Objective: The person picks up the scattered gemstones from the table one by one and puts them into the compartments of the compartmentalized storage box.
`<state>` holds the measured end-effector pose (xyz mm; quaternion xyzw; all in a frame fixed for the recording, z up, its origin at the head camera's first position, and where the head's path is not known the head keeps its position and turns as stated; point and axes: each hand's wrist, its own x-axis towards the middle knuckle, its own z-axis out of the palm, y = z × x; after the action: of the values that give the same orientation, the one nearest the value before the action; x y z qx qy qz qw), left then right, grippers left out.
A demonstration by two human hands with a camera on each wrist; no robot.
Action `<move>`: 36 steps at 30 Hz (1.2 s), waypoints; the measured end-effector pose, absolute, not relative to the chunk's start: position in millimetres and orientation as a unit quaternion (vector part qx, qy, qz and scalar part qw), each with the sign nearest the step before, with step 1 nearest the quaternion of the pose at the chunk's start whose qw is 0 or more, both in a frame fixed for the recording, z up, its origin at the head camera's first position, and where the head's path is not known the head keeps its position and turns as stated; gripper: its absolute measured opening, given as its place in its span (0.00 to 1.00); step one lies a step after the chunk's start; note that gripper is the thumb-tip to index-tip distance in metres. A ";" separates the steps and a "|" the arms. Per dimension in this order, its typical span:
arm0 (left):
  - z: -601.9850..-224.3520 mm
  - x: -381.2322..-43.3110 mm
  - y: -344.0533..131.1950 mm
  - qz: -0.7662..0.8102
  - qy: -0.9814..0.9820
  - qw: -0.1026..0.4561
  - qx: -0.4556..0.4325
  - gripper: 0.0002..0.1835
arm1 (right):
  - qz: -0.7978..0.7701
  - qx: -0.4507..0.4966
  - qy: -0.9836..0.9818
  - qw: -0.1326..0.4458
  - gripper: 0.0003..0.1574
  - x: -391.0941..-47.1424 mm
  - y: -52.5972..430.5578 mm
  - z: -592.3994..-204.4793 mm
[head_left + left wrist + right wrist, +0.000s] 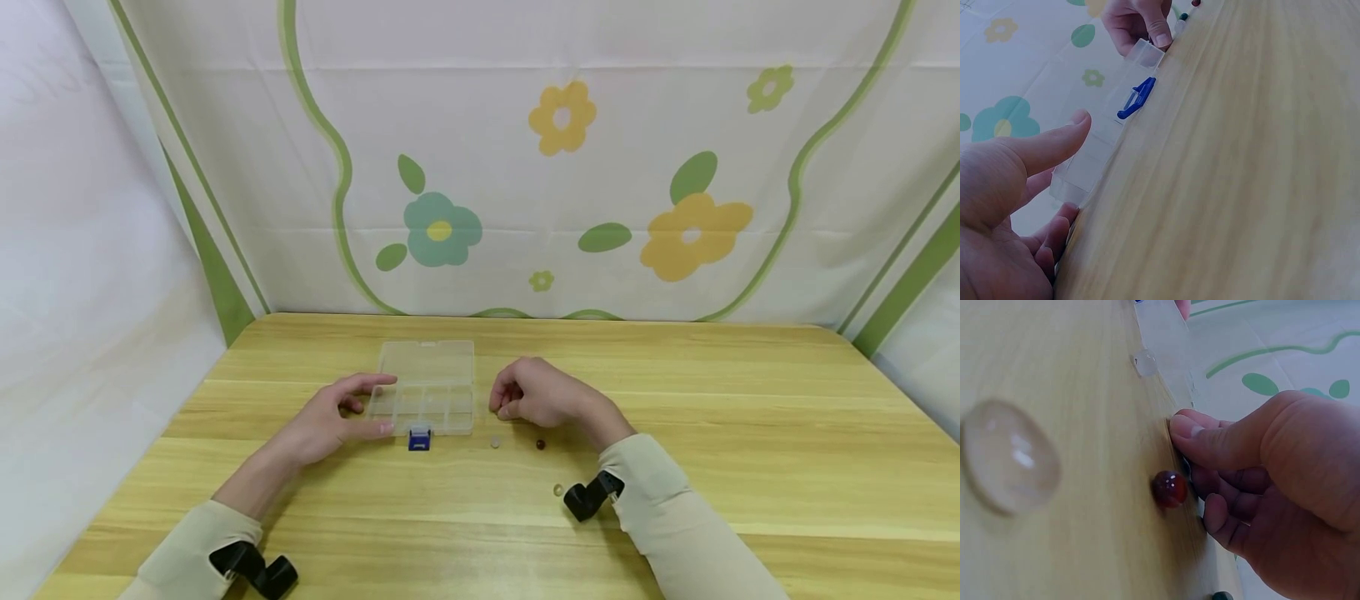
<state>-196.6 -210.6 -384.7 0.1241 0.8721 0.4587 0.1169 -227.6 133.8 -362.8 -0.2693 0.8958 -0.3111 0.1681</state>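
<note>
A clear plastic compartment box (pixel 424 408) with a blue latch (pixel 419 439) lies on the wooden table, its lid (pixel 427 362) folded back. My left hand (pixel 330 419) holds the box at its left end, thumb along the front and index finger farther back. Just right of the box, my right hand (pixel 542 393) has thumb and index finger brought together low over the table; I cannot tell whether anything is pinched there. A clear bead (pixel 1145 363) and a dark red bead (pixel 1170 489) lie near those fingertips. Close to the camera in the right wrist view is a pale see-through bead (pixel 1013 457).
A dark green bead (pixel 1222 595) shows at the bottom of the right wrist view, below the right hand. Behind the table (pixel 480 533) hangs a white cloth (pixel 495 158) with printed flowers. Black cameras (pixel 592 496) are strapped to both sleeves.
</note>
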 end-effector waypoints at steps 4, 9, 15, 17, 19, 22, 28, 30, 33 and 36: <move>-384.7 -196.5 -210.7 0.458 0.873 0.116 0.124 0.37 | -0.306 -0.267 0.898 0.172 0.05 -227.5 133.3 -362.8; -384.7 -196.0 -210.8 0.457 0.873 0.117 0.123 0.37 | -0.303 -0.263 0.899 0.175 0.05 -227.9 132.7 -363.2; -384.4 -195.4 -210.8 0.458 0.873 0.117 0.124 0.37 | -0.287 -0.267 0.903 0.179 0.06 -226.9 130.8 -364.0; -384.2 -195.4 -210.8 0.459 0.872 0.118 0.123 0.37 | -0.283 -0.265 0.904 0.182 0.07 -226.5 129.9 -363.8; -384.0 -195.5 -210.6 0.460 0.871 0.119 0.123 0.37 | -0.280 -0.263 0.905 0.185 0.08 -226.1 129.1 -363.6; -383.7 -195.8 -210.5 0.461 0.871 0.120 0.122 0.37 | -0.277 -0.260 0.905 0.190 0.08 -226.1 127.9 -363.4; -383.0 -196.1 -210.2 0.458 0.872 0.120 0.122 0.37 | -0.267 -0.260 0.909 0.189 0.08 -226.8 126.9 -362.5; -382.9 -196.0 -210.1 0.457 0.873 0.119 0.123 0.37 | -0.265 -0.260 0.909 0.187 0.08 -227.0 126.9 -362.5; -383.0 -196.0 -209.9 0.457 0.873 0.120 0.122 0.37 | -0.262 -0.263 0.909 0.187 0.08 -226.8 126.6 -362.7; -383.0 -196.0 -209.5 0.457 0.873 0.120 0.121 0.37 | -0.257 -0.269 0.909 0.189 0.09 -226.5 126.5 -362.8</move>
<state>-196.0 -209.5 -383.0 0.1208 0.8730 0.4571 0.1200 -226.5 126.5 -362.8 -0.2688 0.9089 -0.2567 0.1893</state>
